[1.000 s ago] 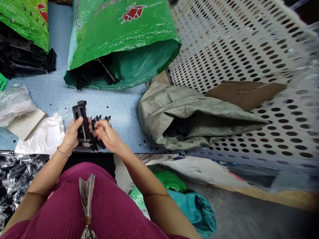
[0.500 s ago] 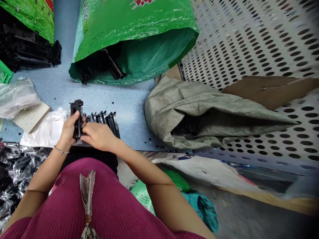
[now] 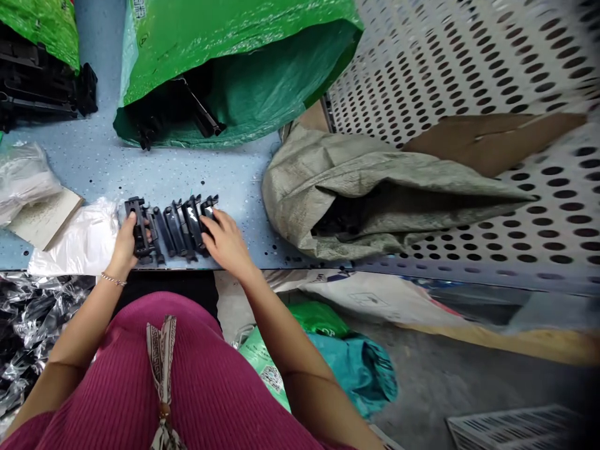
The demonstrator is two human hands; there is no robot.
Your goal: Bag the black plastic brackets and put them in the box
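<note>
A row of several narrow black parts [image 3: 177,230] lies side by side near the front edge of the blue speckled table [image 3: 234,172]. At the row's left end, my left hand [image 3: 125,240] has its fingers wrapped round a black slotted part [image 3: 139,228]. My right hand [image 3: 227,240] rests at the right end of the row, its fingertips on the last black part [image 3: 209,205]. Its thumb lies lower, against the same end of the row. Part of what the right fingers touch is hidden under them.
Behind the row, a green bag [image 3: 225,37] lies open with black parts inside. More black parts [image 3: 42,87] are at the back left. A grey sack [image 3: 300,181] lies to the right, white plastic bags [image 3: 89,240] to the left, beside a flat board [image 3: 47,219].
My right hand has left the part in my left hand and moved right to the row's far end. The view has shifted, and the whole row now shows.
</note>
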